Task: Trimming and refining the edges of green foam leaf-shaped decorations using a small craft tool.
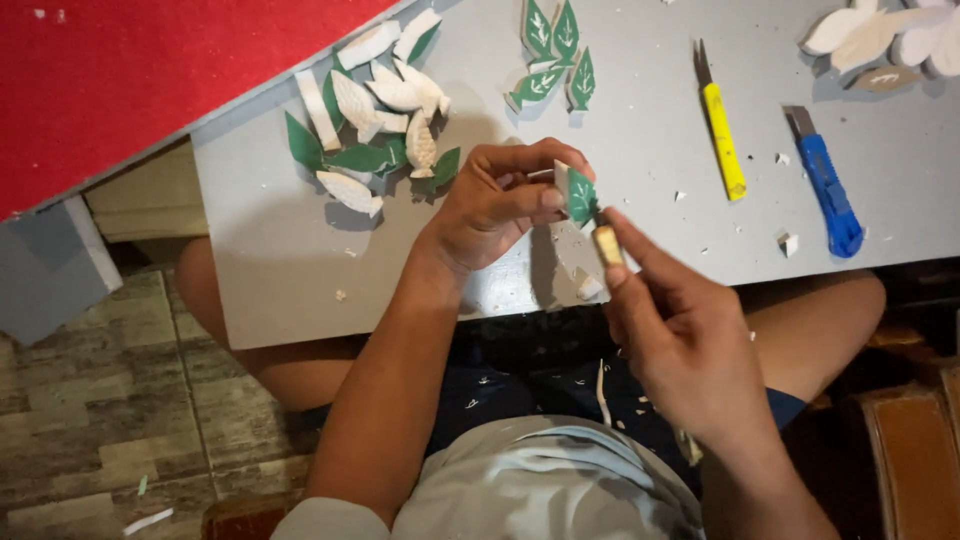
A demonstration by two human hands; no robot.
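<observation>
My left hand [497,203] pinches a small green leaf-shaped piece [579,195] with white carved veins, held upright over the front edge of the grey board [270,250]. My right hand [682,335] grips a thin carving tool with a tan handle [606,244]; its tip touches the lower edge of the leaf. Both hands hover just above my lap.
A heap of green and white leaf pieces [372,120] lies at the board's back left, and finished green leaves [555,55] sit at the back middle. A yellow cutter [722,125], a blue cutter [826,185] and white petal shapes [880,35] lie on the right. Red cloth [120,70] lies beyond the board.
</observation>
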